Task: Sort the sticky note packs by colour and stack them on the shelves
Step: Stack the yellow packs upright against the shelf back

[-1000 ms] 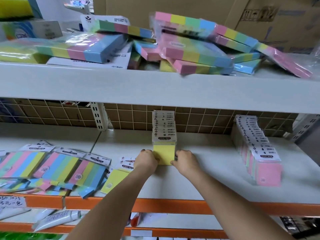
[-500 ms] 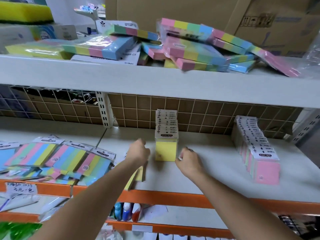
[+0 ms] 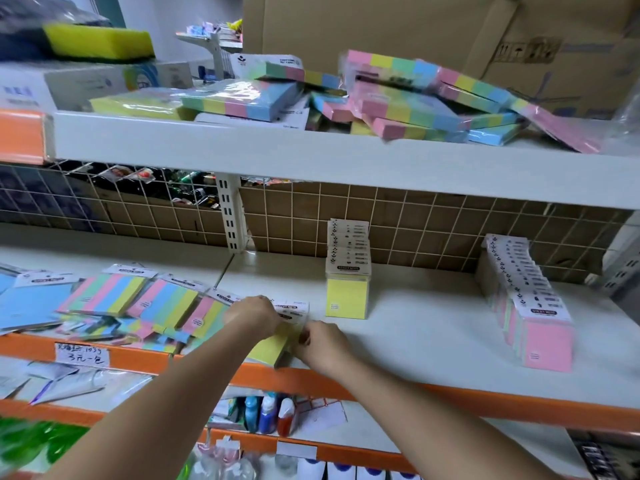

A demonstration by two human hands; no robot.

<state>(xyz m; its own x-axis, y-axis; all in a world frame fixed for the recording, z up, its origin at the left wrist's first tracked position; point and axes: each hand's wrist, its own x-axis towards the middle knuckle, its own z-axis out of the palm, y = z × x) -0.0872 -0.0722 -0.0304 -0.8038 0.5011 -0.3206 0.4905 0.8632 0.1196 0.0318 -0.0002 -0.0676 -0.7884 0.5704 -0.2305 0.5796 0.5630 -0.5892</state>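
Both hands, the left hand (image 3: 254,315) and right hand (image 3: 320,342), hold a yellow pack (image 3: 272,348) at the shelf's (image 3: 433,344) front edge. I think it goes next to the yellow row (image 3: 347,271).

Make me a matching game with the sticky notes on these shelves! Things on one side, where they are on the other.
Things:
1. upright yellow row
2. upright pink row
3. striped packs lying flat
4. loose yellow packs

Places:
A. far right of the middle shelf
B. between the left hand and right hand, at the shelf's front edge
C. left part of the middle shelf
D. middle of the shelf, running toward the back grid

Pairs: 1-D, 2-A, 3-C, 4-B
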